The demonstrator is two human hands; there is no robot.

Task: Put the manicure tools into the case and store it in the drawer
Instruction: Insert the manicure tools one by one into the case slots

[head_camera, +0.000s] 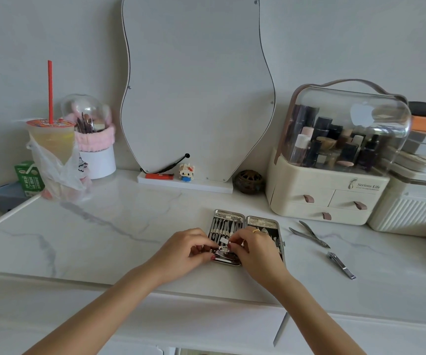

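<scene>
An open metal manicure case (263, 222) lies flat on the marble tabletop (119, 226), with several steel tools strapped in its left half. My left hand (183, 252) and my right hand (253, 245) meet over the case's near left part, fingers curled and pinching a small metal tool (222, 250) there. The tool is mostly hidden by my fingers. To the right of the case lie a pair of steel nippers (309, 234) and a nail clipper (341, 265), loose on the table.
A cream cosmetics organiser (330, 201) with three small drawers stands behind the loose tools, a white ribbed box (409, 213) beside it. A wavy mirror (196, 85), a toy figure, a round burner, a drink cup (51, 142) and a brush holder line the back. A drawer front (281, 329) shows below.
</scene>
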